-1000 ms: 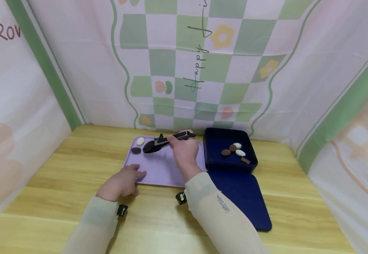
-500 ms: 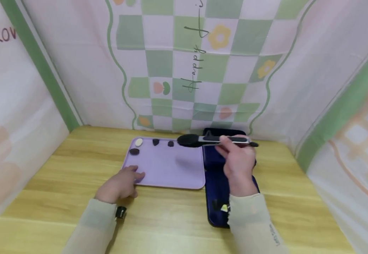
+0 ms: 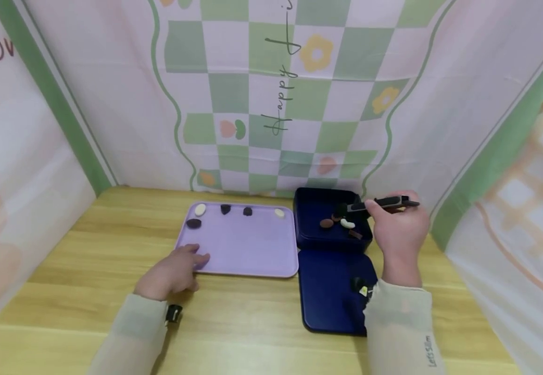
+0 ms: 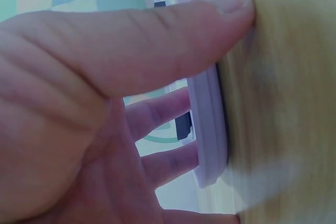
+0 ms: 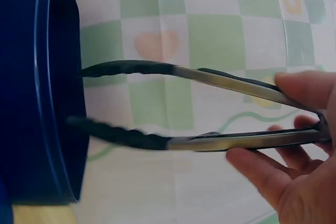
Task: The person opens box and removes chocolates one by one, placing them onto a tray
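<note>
My right hand (image 3: 401, 234) grips a pair of black-and-silver tongs (image 5: 226, 82). The tong arms stand apart, their black tips dipping into the navy box (image 3: 301, 239). Near them in the box lie a brown oval piece (image 3: 326, 223), a white piece (image 3: 348, 224) and a brown bar-like piece (image 3: 355, 235). My left hand (image 3: 170, 273) rests at the near left corner of the lilac tray (image 3: 248, 274), fingers over its rim. The tray carries white ovals (image 3: 200, 210) at both far corners, a dark oval (image 3: 193, 223) and two dark lumps (image 3: 225, 209) along the far side.
A navy lid (image 3: 329, 299) lies flat in front of the box, partly beneath my right wrist. Box and tray stand side by side on the wooden table (image 3: 234, 323). A patterned cloth (image 3: 271, 94) hangs close behind them.
My right hand has carried the tongs rightward from above the tray's left part into the box, and their arms have spread. My left hand stays at the tray corner.
</note>
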### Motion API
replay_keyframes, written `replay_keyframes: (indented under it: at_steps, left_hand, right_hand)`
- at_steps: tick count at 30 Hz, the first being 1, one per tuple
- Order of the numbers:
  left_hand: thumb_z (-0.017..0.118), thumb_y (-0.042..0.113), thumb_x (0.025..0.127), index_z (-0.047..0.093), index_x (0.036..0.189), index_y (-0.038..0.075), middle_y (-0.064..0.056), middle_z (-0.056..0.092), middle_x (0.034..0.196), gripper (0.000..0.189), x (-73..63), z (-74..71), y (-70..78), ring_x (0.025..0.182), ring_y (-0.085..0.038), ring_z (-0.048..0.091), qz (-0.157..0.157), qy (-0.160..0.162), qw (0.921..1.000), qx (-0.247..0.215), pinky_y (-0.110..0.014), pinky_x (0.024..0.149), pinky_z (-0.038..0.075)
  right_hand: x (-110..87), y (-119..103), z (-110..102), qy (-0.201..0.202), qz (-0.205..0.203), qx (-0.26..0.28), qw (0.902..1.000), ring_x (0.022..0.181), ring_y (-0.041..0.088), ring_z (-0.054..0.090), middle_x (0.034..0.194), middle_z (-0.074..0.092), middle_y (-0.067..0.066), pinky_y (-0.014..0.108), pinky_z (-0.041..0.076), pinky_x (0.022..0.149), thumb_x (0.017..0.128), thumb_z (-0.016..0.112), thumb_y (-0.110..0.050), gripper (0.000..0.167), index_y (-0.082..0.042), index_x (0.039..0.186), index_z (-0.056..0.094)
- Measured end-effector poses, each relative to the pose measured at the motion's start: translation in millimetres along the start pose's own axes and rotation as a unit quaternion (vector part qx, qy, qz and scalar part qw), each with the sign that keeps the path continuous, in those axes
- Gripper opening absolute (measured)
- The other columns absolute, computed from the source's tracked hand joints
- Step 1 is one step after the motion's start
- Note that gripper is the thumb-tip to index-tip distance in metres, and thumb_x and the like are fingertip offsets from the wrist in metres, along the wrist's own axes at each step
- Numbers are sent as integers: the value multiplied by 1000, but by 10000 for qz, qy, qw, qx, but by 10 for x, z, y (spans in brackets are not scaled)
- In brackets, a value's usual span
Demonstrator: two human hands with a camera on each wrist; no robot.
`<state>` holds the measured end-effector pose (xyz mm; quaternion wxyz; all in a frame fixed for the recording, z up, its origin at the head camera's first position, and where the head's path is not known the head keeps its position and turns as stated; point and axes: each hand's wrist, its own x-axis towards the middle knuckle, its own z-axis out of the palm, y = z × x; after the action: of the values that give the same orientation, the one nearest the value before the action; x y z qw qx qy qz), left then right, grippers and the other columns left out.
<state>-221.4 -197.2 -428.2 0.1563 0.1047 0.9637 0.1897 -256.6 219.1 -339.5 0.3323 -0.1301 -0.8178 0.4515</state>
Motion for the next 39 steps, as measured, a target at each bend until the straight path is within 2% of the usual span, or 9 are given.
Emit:
replay_keyframes:
  at_steps: [5,8,14,23,30,39]
  left_hand:
    - [81,4,76,55,143,12,-24,29,157,73,-17,-28,27,141,-49,24,-93,-57,9999,-7,-65,111,23]
    - [81,4,76,55,143,12,-24,29,157,73,-23,-46,39,141,-49,24,-106,-63,9999,-29,-65,111,23]
    - [81,3,75,55,143,11,-24,29,156,73,-13,-48,35,141,-49,24,-41,-61,10000,-29,-64,112,23]
    - [81,4,76,55,143,12,-24,29,157,73,11,-40,24,142,-49,24,-56,-57,10000,30,-65,112,22]
    - [81,4,75,55,143,12,-24,30,157,73,16,-26,19,141,-49,25,-66,-58,10000,7,-64,112,23]
    - [82,4,75,55,143,11,-24,29,157,73,4,-16,15,141,-49,25,-71,-75,9999,-23,-64,112,23]
  right_hand:
    - [20,7,-35,-428,-243,-942,9943,93,37,59,98,63,14,48,46,86,80,82,-34,41,-5,104,64]
    - [33,43,-5,-528,-269,-1098,9922,97,41,60,100,65,16,52,47,87,80,82,-32,41,-6,106,64]
    - [32,98,54,-538,-381,-1238,9901,97,41,61,98,67,16,51,47,86,80,82,-30,36,-7,101,65]
    - [10,21,41,-659,-359,-1301,9887,98,42,60,98,66,15,51,47,87,81,81,-33,38,-7,101,63]
    - [6,10,3,-756,-504,-1548,9838,98,43,60,99,66,17,53,46,86,82,79,-33,38,-6,104,63]
    - [-12,44,90,-557,-616,-1267,9885,93,40,62,90,67,14,50,48,84,79,82,-27,31,-7,94,64]
